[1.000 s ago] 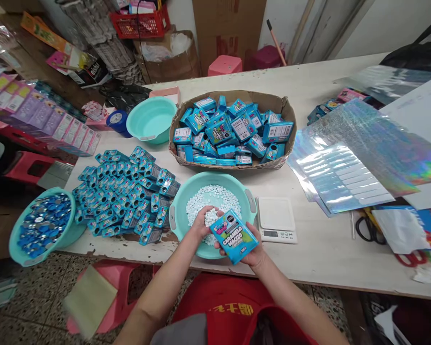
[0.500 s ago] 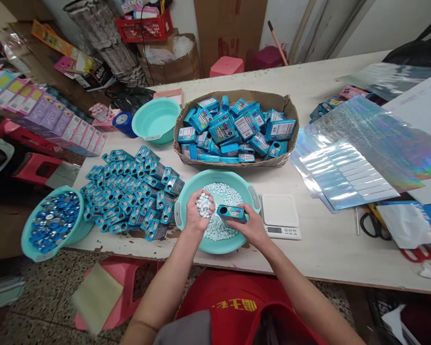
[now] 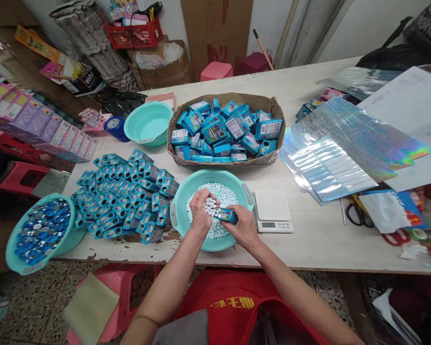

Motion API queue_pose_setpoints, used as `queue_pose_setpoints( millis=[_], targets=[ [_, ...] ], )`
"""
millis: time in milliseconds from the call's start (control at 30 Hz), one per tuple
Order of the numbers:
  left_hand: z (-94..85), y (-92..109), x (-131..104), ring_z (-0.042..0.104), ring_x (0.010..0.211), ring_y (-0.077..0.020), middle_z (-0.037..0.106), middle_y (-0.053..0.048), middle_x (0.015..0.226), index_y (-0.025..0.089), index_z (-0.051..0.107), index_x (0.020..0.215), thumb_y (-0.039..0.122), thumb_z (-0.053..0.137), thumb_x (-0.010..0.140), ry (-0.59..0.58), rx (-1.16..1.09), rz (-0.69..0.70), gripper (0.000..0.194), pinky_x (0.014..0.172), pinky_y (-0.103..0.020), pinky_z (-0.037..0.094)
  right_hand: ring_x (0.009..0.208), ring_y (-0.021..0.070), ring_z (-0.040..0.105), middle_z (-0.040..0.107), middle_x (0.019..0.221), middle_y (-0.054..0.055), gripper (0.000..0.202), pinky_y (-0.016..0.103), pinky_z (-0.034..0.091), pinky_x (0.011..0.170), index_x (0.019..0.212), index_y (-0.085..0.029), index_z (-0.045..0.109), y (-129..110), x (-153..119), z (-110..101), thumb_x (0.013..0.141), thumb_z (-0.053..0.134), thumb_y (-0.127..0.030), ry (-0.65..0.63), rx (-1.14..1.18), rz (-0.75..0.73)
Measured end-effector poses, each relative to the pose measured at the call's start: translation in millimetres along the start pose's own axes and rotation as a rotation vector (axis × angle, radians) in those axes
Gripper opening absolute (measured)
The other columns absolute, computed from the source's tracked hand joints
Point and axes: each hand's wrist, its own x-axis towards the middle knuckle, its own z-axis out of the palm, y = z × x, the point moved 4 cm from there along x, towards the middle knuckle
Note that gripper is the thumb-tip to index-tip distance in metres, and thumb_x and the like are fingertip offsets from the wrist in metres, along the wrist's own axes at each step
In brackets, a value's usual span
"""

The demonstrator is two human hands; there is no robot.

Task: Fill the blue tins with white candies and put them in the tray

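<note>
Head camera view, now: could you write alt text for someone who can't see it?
A person's left hand cups small white pieces beside a blue container held in the right hand, over a turquoise basin of similar pieces. Behind it, a cardboard box holds more blue containers; others are clustered left, with a white scale at right.

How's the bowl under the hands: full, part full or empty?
Part full: the bowl holds white candies spread across its floor, below the rim. The left hand and right hand hide some.
</note>
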Motion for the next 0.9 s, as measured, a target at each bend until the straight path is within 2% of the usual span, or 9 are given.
queue_pose_setpoints(
  millis=[133, 333, 500, 700, 800, 900],
  targets=[
    [1.1, 4, -1, 0.057, 0.048, -0.0142, 0.053, 0.004, 0.051, 0.017, 0.053, 0.074, 0.04, 0.071, 0.065, 0.005, 0.0, 0.032, 0.03, 0.049, -0.025, 0.043, 0.09, 0.0251, 0.059, 0.067, 0.096, 0.004, 0.03, 0.036, 0.04, 0.077, 0.099, -0.022, 0.06, 0, 1, -1, 0.072, 0.07, -0.026, -0.009, -0.017, -0.028],
    [4.9, 2, 2, 0.057, 0.049, -0.0125, 0.056, 0.003, 0.059, 0.017, 0.054, 0.074, 0.037, 0.072, 0.066, -0.085, 0.018, 0.022, 0.029, 0.05, -0.025, 0.045, 0.09, 0.0261, 0.059, 0.067, 0.096, 0.006, 0.031, 0.036, 0.041, 0.076, 0.099, -0.021, 0.061, 2, 6, -2, 0.07, 0.072, -0.027, -0.06, -0.018, -0.008],
    [6.2, 3, 1, 0.057, 0.049, -0.0129, 0.054, 0.003, 0.054, 0.016, 0.054, 0.067, 0.039, 0.07, 0.068, -0.077, 0.026, 0.052, 0.028, 0.052, -0.025, 0.045, 0.09, 0.0262, 0.06, 0.067, 0.096, 0.005, 0.031, 0.037, 0.042, 0.077, 0.098, -0.023, 0.06, 4, 9, -3, 0.07, 0.072, -0.029, -0.075, 0.024, 0.01],
    [2.4, -1, 2, 0.055, 0.047, -0.0129, 0.047, 0.001, 0.041, 0.016, 0.052, 0.049, 0.048, 0.067, 0.071, -0.022, 0.113, 0.051, 0.042, 0.054, -0.025, 0.045, 0.087, 0.0251, 0.06, 0.068, 0.094, 0.005, 0.028, 0.036, 0.043, 0.076, 0.096, -0.023, 0.06, 6, 11, -5, 0.07, 0.071, -0.027, -0.089, 0.033, 0.043],
    [-0.1, -3, 3, 0.053, 0.045, -0.0112, 0.05, 0.003, 0.047, 0.016, 0.054, 0.055, 0.049, 0.07, 0.067, 0.047, 0.084, 0.038, 0.039, 0.05, -0.024, 0.043, 0.089, 0.0258, 0.059, 0.067, 0.095, 0.005, 0.031, 0.037, 0.042, 0.077, 0.097, -0.022, 0.06, 0, 11, -8, 0.068, 0.073, -0.023, -0.084, -0.008, 0.027],
    [4.7, -3, 4, 0.053, 0.046, -0.0108, 0.052, 0.003, 0.05, 0.015, 0.055, 0.061, 0.049, 0.07, 0.068, 0.011, 0.077, 0.059, 0.037, 0.048, -0.023, 0.042, 0.089, 0.0267, 0.059, 0.067, 0.093, 0.005, 0.033, 0.038, 0.041, 0.077, 0.096, -0.021, 0.06, -3, 12, -11, 0.066, 0.075, -0.022, -0.084, -0.045, 0.036]
  ],
)
